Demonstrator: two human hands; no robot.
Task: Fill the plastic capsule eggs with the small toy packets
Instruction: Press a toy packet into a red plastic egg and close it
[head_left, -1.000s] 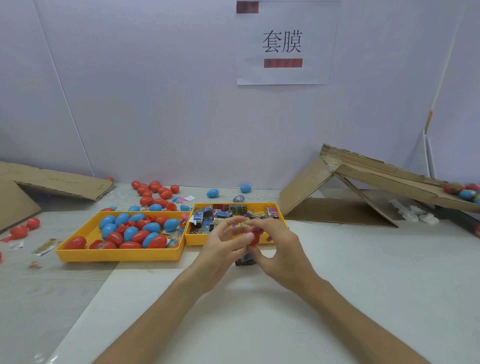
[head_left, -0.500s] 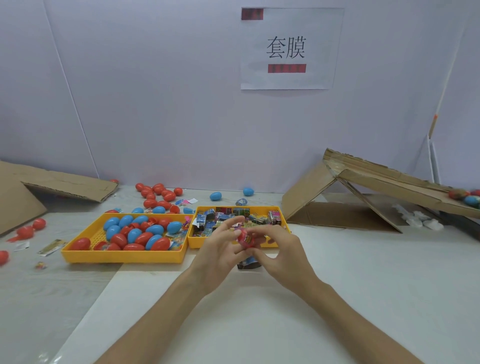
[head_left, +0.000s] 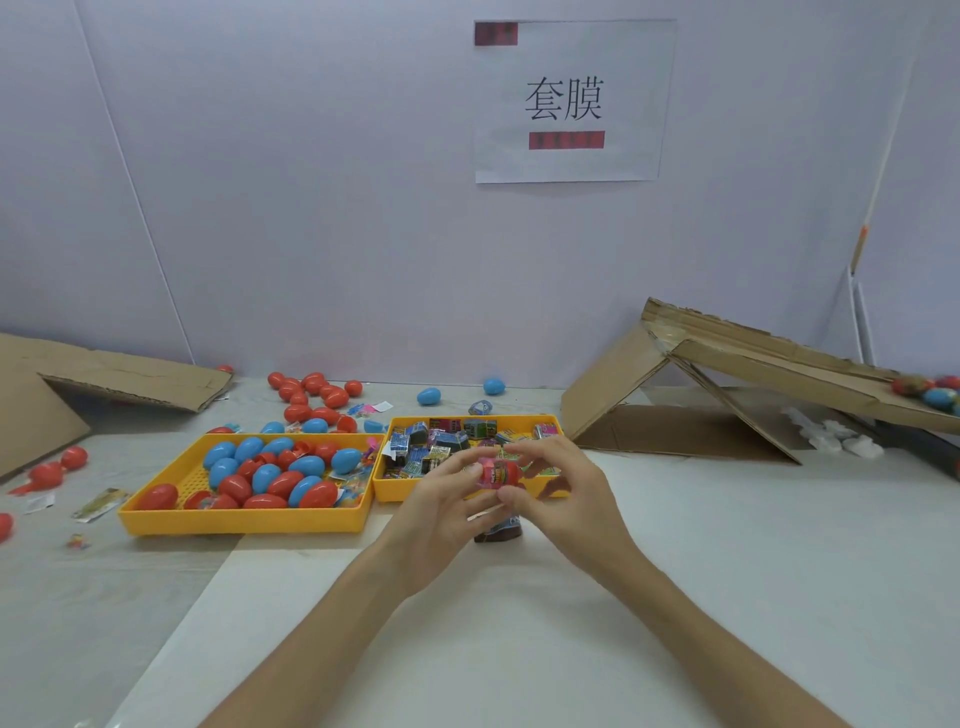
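Note:
A red capsule egg half (head_left: 500, 473) with a colourful toy packet stuffed in it sits between both hands, just in front of the packet tray. My left hand (head_left: 445, 512) pinches it from the left and my right hand (head_left: 566, 499) pinches it from the right. Below the hands a dark small packet (head_left: 498, 532) lies on the table, partly hidden. The left yellow tray (head_left: 244, 519) holds several red and blue eggs (head_left: 280, 475). The right yellow tray (head_left: 405, 491) holds several toy packets (head_left: 441, 441).
Loose red eggs (head_left: 311, 392) and two blue eggs (head_left: 428, 396) lie behind the trays. A cardboard ramp (head_left: 727, 364) at the right carries a few eggs (head_left: 935, 392). Flat cardboard (head_left: 119, 376) lies at the left. A paper sign (head_left: 566, 101) hangs on the wall.
The hands have risen slightly toward the packet tray, and the red egg half with its packet now shows more plainly between the fingertips.

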